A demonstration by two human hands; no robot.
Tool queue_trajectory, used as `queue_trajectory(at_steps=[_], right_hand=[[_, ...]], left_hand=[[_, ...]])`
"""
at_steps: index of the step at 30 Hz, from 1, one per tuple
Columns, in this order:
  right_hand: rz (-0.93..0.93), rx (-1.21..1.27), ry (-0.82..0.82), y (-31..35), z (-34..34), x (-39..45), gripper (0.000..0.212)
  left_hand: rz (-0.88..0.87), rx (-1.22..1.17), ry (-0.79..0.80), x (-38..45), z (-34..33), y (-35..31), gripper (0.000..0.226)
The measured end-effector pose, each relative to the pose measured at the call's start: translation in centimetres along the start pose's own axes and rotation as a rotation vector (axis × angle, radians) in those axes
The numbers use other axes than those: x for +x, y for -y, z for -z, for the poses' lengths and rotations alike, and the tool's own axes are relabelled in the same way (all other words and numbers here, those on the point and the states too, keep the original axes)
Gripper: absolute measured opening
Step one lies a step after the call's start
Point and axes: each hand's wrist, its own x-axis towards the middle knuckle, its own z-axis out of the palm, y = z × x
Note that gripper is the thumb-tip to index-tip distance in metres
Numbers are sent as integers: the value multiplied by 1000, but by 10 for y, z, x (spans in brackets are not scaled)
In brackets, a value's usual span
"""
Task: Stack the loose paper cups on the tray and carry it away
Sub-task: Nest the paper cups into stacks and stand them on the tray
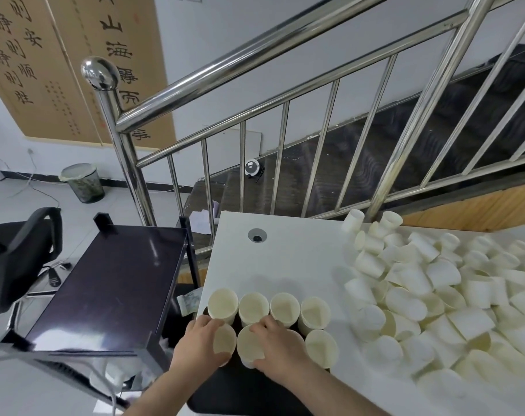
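White surface [285, 259] fills the middle of what we see, with a shiny stair rail [255, 52] behind it and brown wall scrolls [45, 70] with dark writing far back.

We look first at the dark tray [225, 394]. It sits at the near left corner of the surface, close to our body. On it stand stacks of paper cups [285, 307], mouths up, in two rows, touching side by side. Our left hand [199, 343] curls around the near left stack [224, 340]. Our right hand [277, 346] curls around the stack next to it [249, 343]. Both hands are holding cups, not lying flat.

We think these cups are very light and thin. They would squash if we squeeze hard, so a soft hold around the sides is best. Tall stacks can tip over easily. The tray looks flat and smooth, so stacks may slide on it. We would hold the tray by its two short ends and keep it level.

To the right lies a big pile of loose cups [435, 295], many on their sides. So lots of stacking seems left to do.

To the left, lower down, stands a dark cart [111, 283]. Past it is a black chair [18, 250]. A bin [82, 183] stands by the far wall. A round hole [257, 236] sits in the surface near its far edge.
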Motion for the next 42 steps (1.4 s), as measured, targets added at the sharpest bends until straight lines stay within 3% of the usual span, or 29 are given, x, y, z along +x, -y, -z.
queue_trajectory(at_steps=[11, 27, 42], right_hand=[[-60, 111, -122, -31, 22, -24, 56], [-249, 68, -226, -179, 54, -124, 62], [-342, 96, -101, -247, 79, -22, 63]], left_hand=[[-99, -84, -178, 5, 2, -46, 50], [-278, -160, -48, 6, -60, -204, 49], [-227, -239, -28, 117, -66, -243, 46]])
